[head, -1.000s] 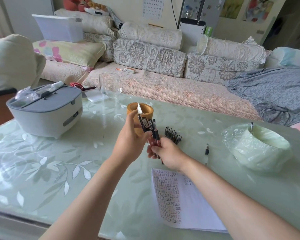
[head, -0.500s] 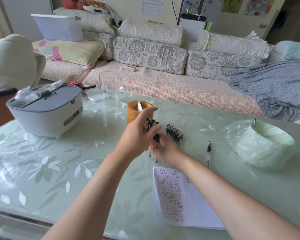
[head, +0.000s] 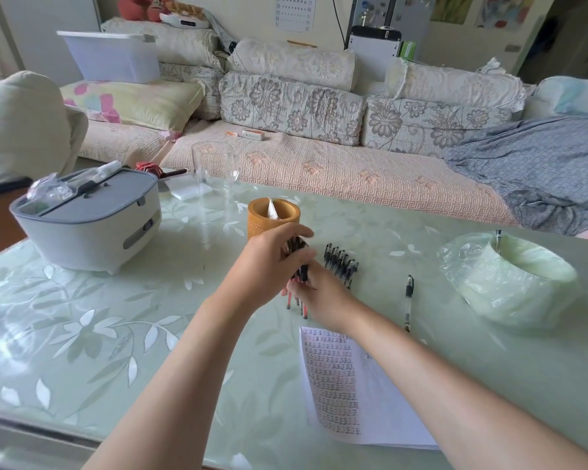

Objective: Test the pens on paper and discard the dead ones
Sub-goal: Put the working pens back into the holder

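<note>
Centrally, the left hand and right hand share one bundle of pens, held upright just above the table. The left fingers curl round the upper ends; the right hand grips the barrels lower down, tips pointing down. Just right lies a row of pens, then a single pen. The written paper lies beneath the right forearm; the bag-lined bin holds one pen; a brown pot stands behind the hands

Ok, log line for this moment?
left hand and right hand: grip pen bundle | pen row: on table | single pen: apart | paper: written on | bin: one pen inside
</note>
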